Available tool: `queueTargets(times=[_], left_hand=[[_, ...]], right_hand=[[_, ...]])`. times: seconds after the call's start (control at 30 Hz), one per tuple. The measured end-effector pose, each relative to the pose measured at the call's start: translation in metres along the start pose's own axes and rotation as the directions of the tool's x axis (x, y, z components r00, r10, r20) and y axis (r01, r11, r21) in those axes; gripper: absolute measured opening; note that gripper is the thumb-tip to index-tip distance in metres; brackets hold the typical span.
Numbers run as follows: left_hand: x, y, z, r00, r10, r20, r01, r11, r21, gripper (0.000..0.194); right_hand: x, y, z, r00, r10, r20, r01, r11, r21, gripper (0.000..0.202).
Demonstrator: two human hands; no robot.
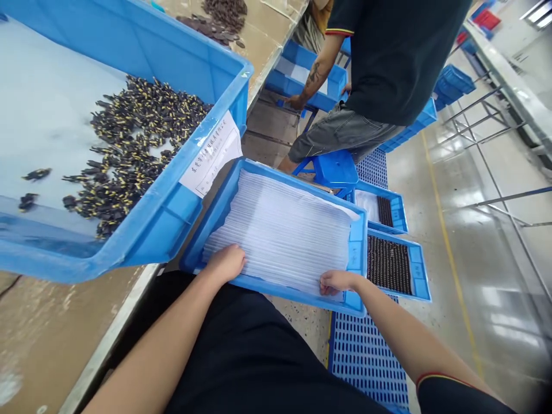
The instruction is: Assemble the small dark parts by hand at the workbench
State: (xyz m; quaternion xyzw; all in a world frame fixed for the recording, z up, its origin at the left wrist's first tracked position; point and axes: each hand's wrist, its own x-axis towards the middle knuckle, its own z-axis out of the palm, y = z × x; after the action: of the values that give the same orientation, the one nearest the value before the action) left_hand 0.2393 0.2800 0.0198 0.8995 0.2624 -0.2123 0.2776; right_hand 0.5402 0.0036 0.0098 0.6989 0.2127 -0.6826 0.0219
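Note:
A white ridged sheet (284, 227) lies in a shallow blue tray (359, 253) in front of me. My left hand (226, 263) is closed at the sheet's near left edge, its fingertips partly hidden. At the near right corner, my right hand (337, 282) pinches the sheet's edge between thumb and fingers. Both hands are over the near side of the tray. Left of it, a large blue bin (181, 215) holds a heap of small black parts with yellow tips (142, 138). A printed paper label (211, 152) is stuck on the bin's side.
A co-worker in a dark shirt (397, 63) bends over another blue tray (332, 95) ahead. A blue stool (336, 168) stands near them. Right of my tray, blue trays hold rows of dark parts (390, 264). Brown pieces (215, 23) lie on the workbench (269, 31).

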Motion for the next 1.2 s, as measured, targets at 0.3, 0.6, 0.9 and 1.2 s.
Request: queueTargets(times=[0.3,0.6,0.9,1.2], left_hand=[[0.033,0.082,0.026,0.940,0.301,0.161,-0.288,0.952,-0.103,0.019],[0.039,0.061,0.025,0.963,0.261,0.073,-0.252,0.961,-0.111,0.025],[0.034,0.059,0.026,0.962,0.267,0.061,-0.266,0.964,-0.024,0.029],[0.033,0.055,0.025,0.969,0.229,0.096,-0.235,0.971,0.048,0.025]], right_hand=[[0.001,-0.001,-0.007,0.999,-0.030,-0.016,0.031,0.996,0.085,0.011],[0.001,-0.016,-0.028,0.977,-0.183,-0.114,0.194,0.976,0.096,0.019],[0.007,-0.027,-0.017,0.939,-0.291,-0.182,0.283,0.957,-0.068,0.025],[0.011,-0.053,-0.029,0.789,-0.444,-0.425,0.328,0.889,-0.319,0.027]])
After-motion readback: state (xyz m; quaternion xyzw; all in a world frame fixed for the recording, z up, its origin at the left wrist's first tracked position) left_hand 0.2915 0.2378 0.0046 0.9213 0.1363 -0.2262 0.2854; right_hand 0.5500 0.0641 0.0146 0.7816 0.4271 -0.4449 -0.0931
